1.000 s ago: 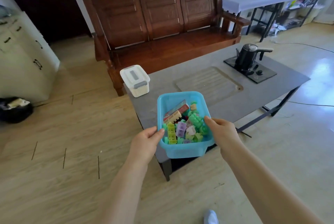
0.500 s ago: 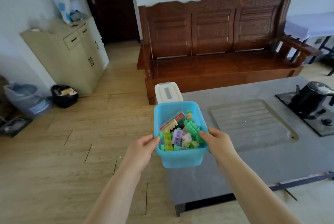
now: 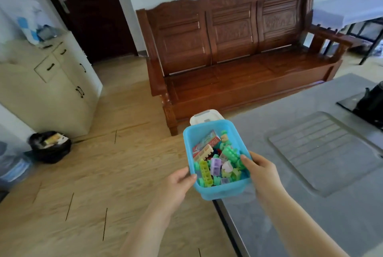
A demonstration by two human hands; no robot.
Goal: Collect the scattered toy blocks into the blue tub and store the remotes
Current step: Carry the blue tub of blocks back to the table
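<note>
I carry the blue tub (image 3: 224,191) in both hands, in the air over the left end of the grey table (image 3: 310,205). It is filled with toy blocks (image 3: 219,165) in green, yellow, purple and pink, plus a small red card box. My left hand (image 3: 178,186) grips the tub's left rim, thumb on the edge. My right hand (image 3: 262,174) grips the right rim, thumb reaching inside over the blocks. No remote shows anywhere.
A white lidded box (image 3: 204,116) stands on the table corner just behind the tub. Beyond it is a wooden bench (image 3: 238,66). A black kettle (image 3: 371,99) sits at the right edge. A cream cabinet (image 3: 53,82) and a black bin (image 3: 50,146) stand at left.
The view has swung left and closer to the table. The tub stays held in both hands and now hangs further out over the table's left end.
</note>
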